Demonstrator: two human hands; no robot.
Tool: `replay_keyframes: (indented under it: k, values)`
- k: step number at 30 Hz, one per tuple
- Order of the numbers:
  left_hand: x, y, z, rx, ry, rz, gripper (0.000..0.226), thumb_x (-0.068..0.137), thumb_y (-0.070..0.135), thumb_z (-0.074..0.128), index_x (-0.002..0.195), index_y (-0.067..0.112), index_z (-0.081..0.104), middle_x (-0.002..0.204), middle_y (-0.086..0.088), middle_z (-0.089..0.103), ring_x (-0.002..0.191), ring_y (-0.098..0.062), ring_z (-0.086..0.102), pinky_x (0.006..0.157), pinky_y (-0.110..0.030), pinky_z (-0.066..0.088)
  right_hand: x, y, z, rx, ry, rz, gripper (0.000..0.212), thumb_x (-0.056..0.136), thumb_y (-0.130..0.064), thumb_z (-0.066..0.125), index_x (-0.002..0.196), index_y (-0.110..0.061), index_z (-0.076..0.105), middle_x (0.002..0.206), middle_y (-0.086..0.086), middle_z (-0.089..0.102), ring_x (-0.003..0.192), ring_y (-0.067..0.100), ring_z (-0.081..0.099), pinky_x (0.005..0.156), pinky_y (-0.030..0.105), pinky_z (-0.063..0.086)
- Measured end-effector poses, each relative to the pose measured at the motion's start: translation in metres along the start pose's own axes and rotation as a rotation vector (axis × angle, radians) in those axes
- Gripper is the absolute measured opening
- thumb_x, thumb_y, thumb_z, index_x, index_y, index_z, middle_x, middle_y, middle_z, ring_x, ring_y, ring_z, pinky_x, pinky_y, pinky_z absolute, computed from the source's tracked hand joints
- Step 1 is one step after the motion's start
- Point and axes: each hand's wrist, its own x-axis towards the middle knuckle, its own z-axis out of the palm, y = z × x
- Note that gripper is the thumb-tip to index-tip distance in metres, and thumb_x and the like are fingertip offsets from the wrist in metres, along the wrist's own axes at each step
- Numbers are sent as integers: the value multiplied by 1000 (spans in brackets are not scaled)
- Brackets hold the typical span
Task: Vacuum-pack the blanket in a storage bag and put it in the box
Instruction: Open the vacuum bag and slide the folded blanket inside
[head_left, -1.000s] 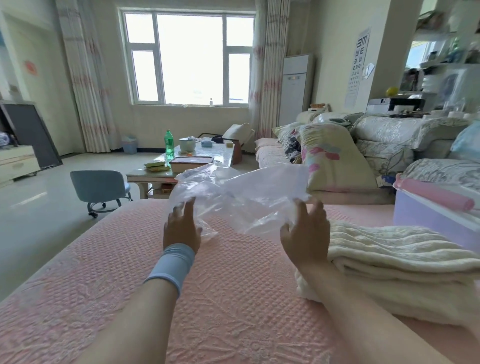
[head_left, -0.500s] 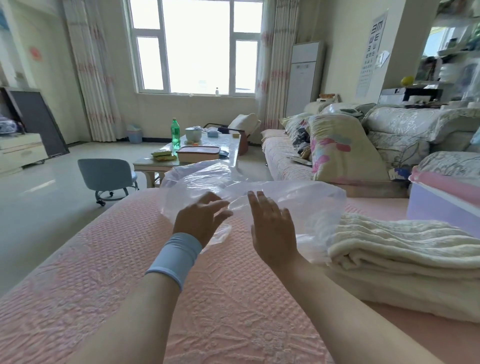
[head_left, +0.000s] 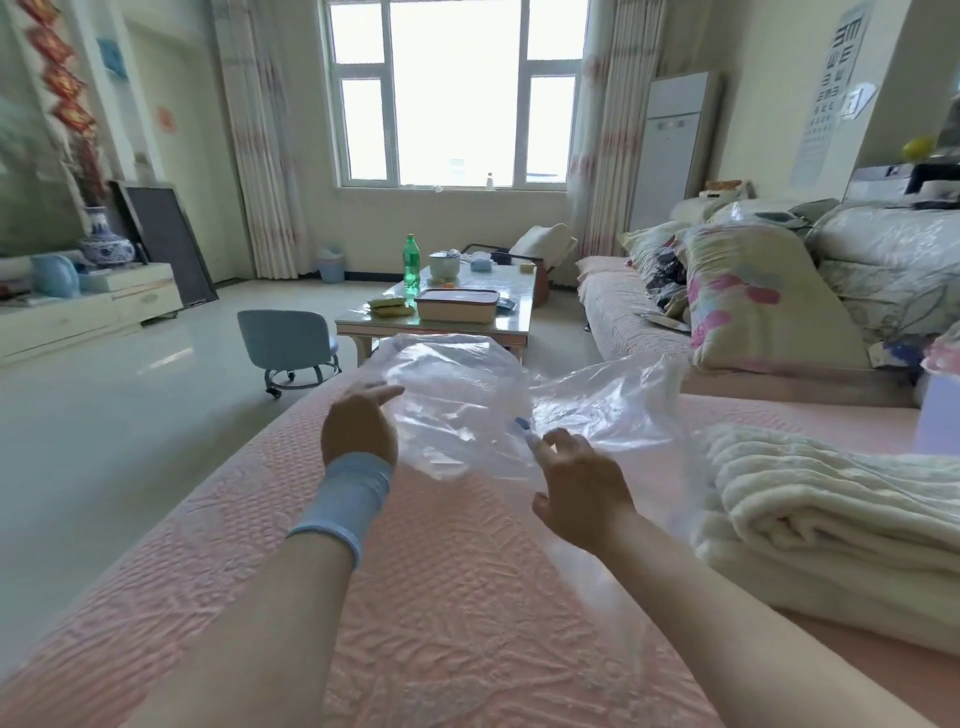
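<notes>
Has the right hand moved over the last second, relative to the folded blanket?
Yes. The right hand has shifted left, away from the folded blanket whose edge it was beside, toward the middle of the storage bag.

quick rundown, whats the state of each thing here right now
storage bag, empty, crumpled, lying on the pink cover
blanket, folded, on the cover right of the bag, not in it
left hand, fingers straight, resting on the bag
right hand, pinches the bag's edge
box, only a corner in view, open or closed unclear
green bottle, upright on the coffee table
lidded container, lid on
</notes>
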Motion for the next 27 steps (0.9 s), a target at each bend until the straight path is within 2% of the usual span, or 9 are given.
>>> replay_keyframes:
  k: [3,6,8,11,14,17,21,24,27]
  values:
    - [8,7,-2,-144,230,444,47,75,-23,56,90,15,79,115,-9,70,105,-25,63,117,-42,27,-3,-11,10,-75,-87,-56,63,86,-28,51,148,-22,39,134,4,56,126,29,45,106,44,32]
    - [-2,8,3,27,237,604,43,80,-12,64,109,19,73,124,-6,65,109,-28,60,94,-47,53,-11,-11,20,-54,-245,0,62,90,-18,45,150,-26,32,139,2,54,130,27,45,110,46,30]
    - [-14,4,4,171,219,393,39,89,20,64,127,22,58,137,-7,52,119,-31,51,90,-50,51,-12,-10,17,-49,-359,83,53,90,-18,43,143,-26,38,136,4,56,128,26,47,107,45,33]
    - [-18,-1,2,221,-124,-132,64,89,64,45,139,24,46,143,-10,45,126,-35,43,100,-48,40,-8,-15,10,15,-397,230,62,87,-46,47,144,-23,38,154,12,36,140,29,35,112,50,24]
    - [-19,-4,4,31,-325,-93,60,96,57,38,144,22,44,143,-9,51,128,-32,48,107,-44,37,-5,-28,3,256,-73,151,95,79,-57,58,155,-21,15,167,9,1,151,27,16,118,54,18]
    - [-25,4,4,-113,-349,120,70,91,47,59,150,19,33,152,-5,40,136,-26,41,112,-41,33,0,-43,0,340,268,-102,99,79,-45,69,158,-18,16,164,5,26,141,26,42,106,51,44]
    - [-40,14,14,-198,-422,288,126,63,50,84,154,25,1,162,4,8,147,-21,19,116,-39,20,5,-52,0,414,501,21,60,90,-28,68,145,-23,45,128,2,68,87,27,74,65,38,59]
    - [-49,21,29,-72,-370,212,141,53,64,83,150,34,-16,161,10,-10,150,-22,6,114,-59,15,7,-45,-11,509,647,125,30,96,-25,64,125,-20,65,92,6,77,69,32,72,60,32,53]
    - [-53,30,41,7,-271,231,132,64,46,85,148,36,-17,161,4,-11,149,-28,11,113,-62,23,6,-37,-19,584,646,179,22,102,-28,54,119,-19,65,74,8,72,65,36,69,60,32,47]
